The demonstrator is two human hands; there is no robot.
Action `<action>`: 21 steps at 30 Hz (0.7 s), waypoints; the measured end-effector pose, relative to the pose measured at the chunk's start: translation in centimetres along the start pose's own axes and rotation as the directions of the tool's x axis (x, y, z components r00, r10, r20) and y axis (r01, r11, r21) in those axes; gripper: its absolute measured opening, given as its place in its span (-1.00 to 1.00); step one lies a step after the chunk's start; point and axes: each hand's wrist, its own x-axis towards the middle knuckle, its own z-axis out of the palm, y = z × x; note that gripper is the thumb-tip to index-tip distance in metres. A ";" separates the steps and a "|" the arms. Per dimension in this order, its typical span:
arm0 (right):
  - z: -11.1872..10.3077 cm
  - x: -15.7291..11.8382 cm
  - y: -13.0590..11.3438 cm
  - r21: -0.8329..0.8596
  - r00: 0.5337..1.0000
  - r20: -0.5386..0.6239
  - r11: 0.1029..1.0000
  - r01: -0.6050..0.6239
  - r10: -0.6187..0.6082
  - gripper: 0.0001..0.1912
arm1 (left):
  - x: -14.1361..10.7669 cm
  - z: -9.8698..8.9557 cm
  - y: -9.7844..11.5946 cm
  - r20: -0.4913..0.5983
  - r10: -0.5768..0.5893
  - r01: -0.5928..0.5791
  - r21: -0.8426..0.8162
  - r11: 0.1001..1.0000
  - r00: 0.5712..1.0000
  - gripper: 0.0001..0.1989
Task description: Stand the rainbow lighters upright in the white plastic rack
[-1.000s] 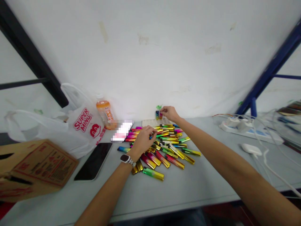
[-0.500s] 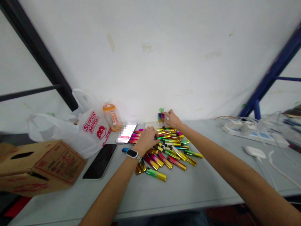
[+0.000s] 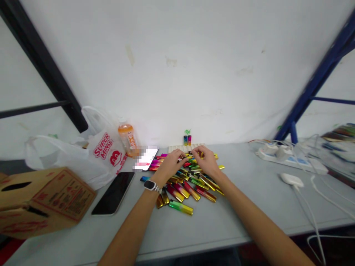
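Tabletop (image 3: pixel 208 225), lighters (image 3: pixel 181 208) at twelve o'clock: probably light, stiff, slick (that shine!), pinch mid-body; left hand (image 3: pixel 168 164), right hand (image 3: pixel 208 162) curled, grasp unclear.

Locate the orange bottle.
In the head view, the orange bottle stands at left by the wall, between the white bag and the lit screen.
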 end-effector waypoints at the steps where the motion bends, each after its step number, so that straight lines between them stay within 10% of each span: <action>1: 0.1 -0.4 -0.2 0.016 1.000 -0.002 1.000 0.004 -0.004 -0.81 | -0.2 0.0 0.2 -0.044 -0.038 0.033 -0.095 0.995 0.998 -0.85; 8: 1.4 -2.5 -1.1 0.092 0.990 0.105 0.992 0.085 -0.094 -0.84 | -1.0 2.3 2.3 -0.323 -0.401 0.065 -0.705 0.706 0.857 -0.73; 13: 1.8 -2.8 -1.8 0.130 0.971 0.175 0.981 0.144 -0.166 -0.94 | -0.6 3.3 4.0 -0.358 -0.590 0.026 -0.841 0.541 0.724 -0.71; 21: 2.1 -3.0 -2.0 0.168 0.968 0.244 0.986 0.013 -0.054 -0.82 | -1.0 4.0 4.3 -0.233 -0.532 0.078 -0.864 0.498 0.814 -0.60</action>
